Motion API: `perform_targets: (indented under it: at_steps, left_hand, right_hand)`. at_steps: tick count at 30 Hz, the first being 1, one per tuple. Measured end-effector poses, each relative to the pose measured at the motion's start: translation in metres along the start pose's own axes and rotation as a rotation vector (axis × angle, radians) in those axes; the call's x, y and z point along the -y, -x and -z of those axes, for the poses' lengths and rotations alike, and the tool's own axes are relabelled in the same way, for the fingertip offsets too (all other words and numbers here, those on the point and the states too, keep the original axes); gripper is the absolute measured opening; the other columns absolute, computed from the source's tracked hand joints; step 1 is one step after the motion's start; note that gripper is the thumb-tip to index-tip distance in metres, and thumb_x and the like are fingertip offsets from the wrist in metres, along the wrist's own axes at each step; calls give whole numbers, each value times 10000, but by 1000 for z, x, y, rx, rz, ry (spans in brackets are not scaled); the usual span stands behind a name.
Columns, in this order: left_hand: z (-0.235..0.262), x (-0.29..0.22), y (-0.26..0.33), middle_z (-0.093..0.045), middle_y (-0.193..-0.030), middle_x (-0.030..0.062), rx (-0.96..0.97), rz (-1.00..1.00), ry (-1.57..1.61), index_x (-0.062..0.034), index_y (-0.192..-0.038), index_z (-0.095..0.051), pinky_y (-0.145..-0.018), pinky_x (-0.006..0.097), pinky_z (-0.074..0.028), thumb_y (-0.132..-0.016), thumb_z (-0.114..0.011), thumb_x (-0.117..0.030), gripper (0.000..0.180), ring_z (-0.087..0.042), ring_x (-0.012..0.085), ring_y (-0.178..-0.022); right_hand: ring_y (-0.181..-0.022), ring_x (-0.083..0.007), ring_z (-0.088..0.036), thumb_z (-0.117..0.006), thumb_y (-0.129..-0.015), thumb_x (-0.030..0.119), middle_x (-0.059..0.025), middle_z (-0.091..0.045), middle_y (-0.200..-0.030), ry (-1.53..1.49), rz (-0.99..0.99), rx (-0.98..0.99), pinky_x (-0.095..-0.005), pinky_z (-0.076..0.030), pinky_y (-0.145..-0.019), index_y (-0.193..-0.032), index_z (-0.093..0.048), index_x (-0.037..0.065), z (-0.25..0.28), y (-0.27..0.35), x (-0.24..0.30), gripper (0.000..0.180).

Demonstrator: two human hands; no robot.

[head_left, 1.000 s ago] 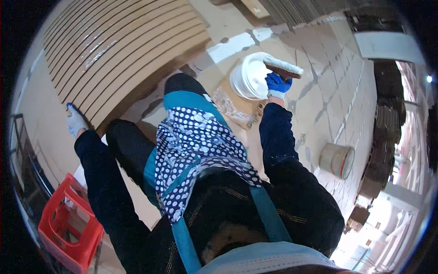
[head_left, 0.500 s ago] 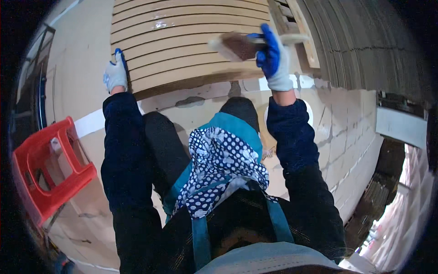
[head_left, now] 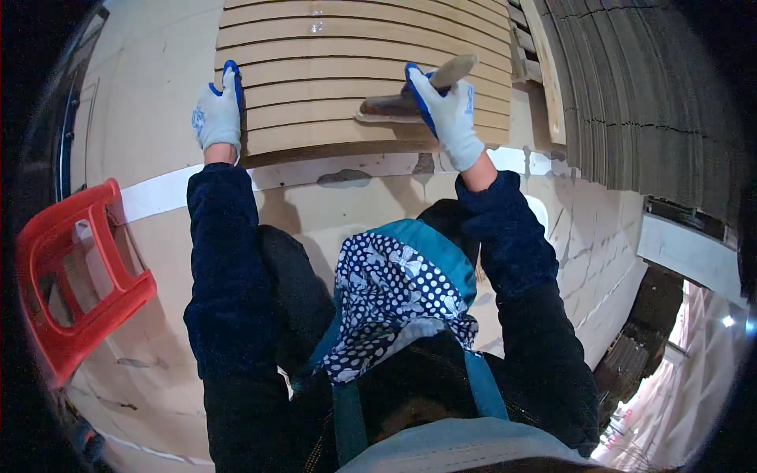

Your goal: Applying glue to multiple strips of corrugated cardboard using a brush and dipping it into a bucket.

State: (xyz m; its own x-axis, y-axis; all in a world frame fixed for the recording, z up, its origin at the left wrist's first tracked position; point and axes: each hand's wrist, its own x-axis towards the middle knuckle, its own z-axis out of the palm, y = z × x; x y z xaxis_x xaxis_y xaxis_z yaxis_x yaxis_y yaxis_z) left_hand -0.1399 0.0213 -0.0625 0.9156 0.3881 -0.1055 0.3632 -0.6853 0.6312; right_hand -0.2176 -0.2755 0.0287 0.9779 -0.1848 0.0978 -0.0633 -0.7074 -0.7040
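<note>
A row of tan strips with dark lines between them lies in front of me at the top of the view. My left hand, in a white and blue glove, rests against the left edge of the strips, thumb and fingers apart. In a matching glove, my right hand is wrapped round a wide flat brush. Its pale handle sticks up to the right past my hand. The brush's brown, light-tipped end points left, low over the strips near their front edge; whether it touches them I cannot tell.
To my left stands a red plastic stool. A tall stack of grey-brown sheets rises at the right, beside a wooden frame. The stained floor has a white line running across it.
The brush has swung down and tilted, its tip coming lower over the strips near the front edge. My left hand stays at the left edge; the whole view has shifted slightly.
</note>
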Motion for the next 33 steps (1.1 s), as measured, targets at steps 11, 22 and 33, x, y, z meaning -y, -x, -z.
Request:
perform_targets:
  at_steps: [11, 22, 33]
  left_hand:
    - [-2, 0, -4, -624, -885, 232, -3, -46, 12, 0, -927, -628, -768, 409, -427, -793, -414, -642, 690, -588, 358, -865]
    - [3, 10, -3, -615, -860, 237, -55, -26, -11, -6, -889, -610, -762, 417, -428, -802, -432, -622, 647, -581, 377, -850]
    - [6, 5, 2, -605, -933, 257, 14, -33, 65, 22, -998, -588, -798, 421, -424, -794, -433, -630, 700, -572, 389, -897]
  right_hand:
    - [-609, -101, -581, -661, -802, 253, -49, -628, -665, -112, 187, -208, -239, -449, -575, -736, -638, -20, -5, -52, 4, 282]
    - [-536, -283, -565, -639, -776, 374, -153, -595, -602, -374, 125, -120, -348, -423, -557, -684, -630, -5, -29, -46, 22, 390]
    - [-513, -97, -531, -656, -806, 219, -51, -580, -571, 120, 416, -224, -264, -413, -504, -663, -620, 8, -61, -30, 18, 257]
